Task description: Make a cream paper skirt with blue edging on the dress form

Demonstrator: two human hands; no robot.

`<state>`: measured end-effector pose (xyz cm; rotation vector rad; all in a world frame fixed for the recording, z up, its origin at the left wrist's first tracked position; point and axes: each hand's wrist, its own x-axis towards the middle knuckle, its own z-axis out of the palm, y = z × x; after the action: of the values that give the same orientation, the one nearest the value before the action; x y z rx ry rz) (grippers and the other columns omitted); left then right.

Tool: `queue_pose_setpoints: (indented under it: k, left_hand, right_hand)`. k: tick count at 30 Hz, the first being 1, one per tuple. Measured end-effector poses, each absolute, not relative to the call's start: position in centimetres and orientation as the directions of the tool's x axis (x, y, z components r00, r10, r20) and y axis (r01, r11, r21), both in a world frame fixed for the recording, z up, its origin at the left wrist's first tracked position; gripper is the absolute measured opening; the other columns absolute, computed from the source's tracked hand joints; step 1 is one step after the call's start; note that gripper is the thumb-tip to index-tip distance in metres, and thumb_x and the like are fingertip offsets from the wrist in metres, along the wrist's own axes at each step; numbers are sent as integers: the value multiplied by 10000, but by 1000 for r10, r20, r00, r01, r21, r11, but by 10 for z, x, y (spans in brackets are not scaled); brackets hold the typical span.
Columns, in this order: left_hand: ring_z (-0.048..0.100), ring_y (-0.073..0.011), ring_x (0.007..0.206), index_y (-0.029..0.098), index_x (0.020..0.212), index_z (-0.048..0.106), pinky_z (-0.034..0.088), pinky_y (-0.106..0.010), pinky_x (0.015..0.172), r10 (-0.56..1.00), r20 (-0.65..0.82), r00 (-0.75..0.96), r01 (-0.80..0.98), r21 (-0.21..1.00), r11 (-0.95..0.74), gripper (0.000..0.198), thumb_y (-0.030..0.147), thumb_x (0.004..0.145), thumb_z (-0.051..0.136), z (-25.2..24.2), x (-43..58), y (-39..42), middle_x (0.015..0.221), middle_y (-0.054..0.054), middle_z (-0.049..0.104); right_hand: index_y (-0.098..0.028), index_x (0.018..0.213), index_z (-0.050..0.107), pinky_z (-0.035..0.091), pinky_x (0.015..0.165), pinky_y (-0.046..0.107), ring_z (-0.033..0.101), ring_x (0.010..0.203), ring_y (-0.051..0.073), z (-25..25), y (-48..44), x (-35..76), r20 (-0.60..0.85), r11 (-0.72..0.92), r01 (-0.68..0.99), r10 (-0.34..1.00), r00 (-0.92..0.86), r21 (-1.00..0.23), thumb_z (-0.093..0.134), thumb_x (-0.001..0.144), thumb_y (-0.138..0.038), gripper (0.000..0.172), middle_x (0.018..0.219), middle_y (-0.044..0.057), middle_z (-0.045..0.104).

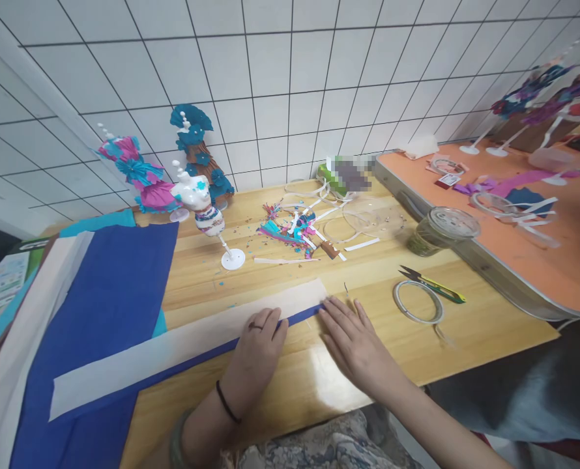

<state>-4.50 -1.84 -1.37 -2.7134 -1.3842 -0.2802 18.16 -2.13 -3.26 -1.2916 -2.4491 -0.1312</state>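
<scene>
A long strip of pale pink paper (pixel 182 345) lies slantwise across the wooden table, with a narrow dark blue strip (pixel 192 363) showing along its near edge. My left hand (pixel 257 345) is closed at that edge near the middle, fingers bent and pressed together over the layered strips. At the right end my right hand (pixel 356 342) lies with fingers stretched out, their tips touching the blue edge. A large sheet of blue crepe paper (pixel 99 312) lies beneath the strip's left end.
A small white dress-form stand (pixel 206 215) and paper-dressed figures (pixel 199 153) stand behind. Paper scraps (pixel 297 228) lie mid-table. Thread snips (pixel 434 284), a tape roll (pixel 417 301) and a lidded plastic cup (pixel 439 231) are right. An orange-topped table (pixel 564 273) adjoins.
</scene>
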Motion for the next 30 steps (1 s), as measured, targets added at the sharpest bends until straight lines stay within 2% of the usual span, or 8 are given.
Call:
queue_pose_setpoints:
  k: [4,10,13,19,25,30]
  left_hand:
    - [527,-231,1102,126,1010,608,455,-394,947,800,180,573,797,107,-595,251,84,875,401,-12,-34,-14,1157,-113,604]
    - [419,-209,1272,77,1186,506,394,-377,1041,783,154,602,758,197,-622,336,106,871,390,-24,-10,-11,1280,-141,551]
    - [320,-213,1344,95,1276,435,366,-407,1066,795,113,596,765,219,-605,400,196,888,426,-29,-8,-14,1359,-136,487]
    - [257,-255,1372,130,1328,412,318,-452,1089,788,88,610,764,201,-614,528,421,889,446,-32,-11,-20,1436,-119,399]
    - [238,-272,1376,170,1354,400,294,-456,1094,770,100,630,750,176,-637,508,422,914,383,-34,-14,-21,1467,-75,357]
    - [221,-266,1381,167,1378,366,280,-447,1100,770,98,630,750,179,-637,521,406,915,384,-32,-13,-21,1465,-72,360]
  right_hand:
    - [-98,1254,529,335,1036,557,429,1280,277,-30,-18,182,368,572,816,777,-510,-77,434,920,-195,361,1304,180,543]
    - [-71,1288,490,350,1056,518,388,1310,260,-36,-20,169,335,684,723,706,-624,-95,424,917,-144,384,1319,161,535]
    - [-65,1350,413,357,1060,502,378,1318,251,-38,-20,171,314,687,719,709,-632,-105,418,916,-141,440,1349,159,504]
    - [-71,1395,343,342,1063,513,375,1319,256,-38,-14,190,277,630,771,760,-588,-93,423,926,-212,496,1366,165,482]
    - [-60,1379,361,329,1065,518,388,1311,265,-39,-10,204,277,532,843,823,-495,-74,439,921,-237,497,1361,179,484]
    - [-56,1396,325,328,1077,501,331,1345,245,-33,-20,182,322,628,770,756,-570,-111,438,909,-200,520,1375,170,471]
